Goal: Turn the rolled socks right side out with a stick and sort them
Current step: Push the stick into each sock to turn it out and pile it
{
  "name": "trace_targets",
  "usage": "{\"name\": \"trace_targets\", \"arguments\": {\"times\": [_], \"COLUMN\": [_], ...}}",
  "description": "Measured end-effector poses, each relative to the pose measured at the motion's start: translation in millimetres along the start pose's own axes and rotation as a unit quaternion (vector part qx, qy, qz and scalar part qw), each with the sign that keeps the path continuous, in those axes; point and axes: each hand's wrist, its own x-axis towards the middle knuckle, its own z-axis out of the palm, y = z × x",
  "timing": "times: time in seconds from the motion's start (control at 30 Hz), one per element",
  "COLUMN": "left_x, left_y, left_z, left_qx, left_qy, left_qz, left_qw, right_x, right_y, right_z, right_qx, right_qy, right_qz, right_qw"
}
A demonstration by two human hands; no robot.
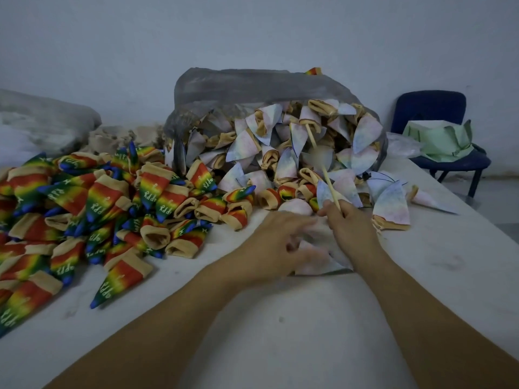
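Observation:
My right hand (pixel 351 228) grips the lower end of a thin wooden stick (pixel 323 167), which slants up and away into the heap of pale inside-out socks (pixel 280 147) spilling from a grey plastic bag (pixel 238 85). A pale inside-out sock (pixel 317 262) lies on the white table (pixel 280 332) between my hands. My left hand (pixel 280 242) hovers blurred over that sock, fingers curled toward it; whether it holds the sock is unclear. A big pile of rainbow socks (pixel 98 209), right side out, covers the table's left part.
A blue chair (pixel 438 130) holding a pale green bag (pixel 441 138) stands at the back right beyond the table edge. A grey bundle (pixel 42 119) lies at the back left. A few pale socks (pixel 393 203) lie loose to the right of my right hand.

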Motion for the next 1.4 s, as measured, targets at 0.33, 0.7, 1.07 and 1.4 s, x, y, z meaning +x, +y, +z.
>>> {"name": "trace_targets", "arguments": {"times": [0.33,0.7,1.07,1.4], "left_x": [25.0,25.2,22.9,19.6], "left_y": [-2.7,-15.5,-8.4,-3.8], "left_z": [4.5,13.7,16.9,18.1], "left_qx": [-0.032,-0.621,-0.511,-0.463], "left_qy": [0.163,0.232,0.195,0.202], "left_qz": [0.026,-0.198,-0.167,-0.073], "left_qw": [0.986,0.722,0.821,0.860], "right_x": [-1.4,-27.4,-16.5,-22.2], "right_y": [-6.1,-37.2,-31.1,-30.2], "right_z": [-9.2,7.3,7.4,11.3], "right_qx": [0.105,0.113,0.014,0.053], "right_qy": [0.073,-0.119,-0.019,0.012], "right_qz": [0.016,-0.184,-0.244,-0.180], "right_qw": [0.992,0.969,0.969,0.982]}}
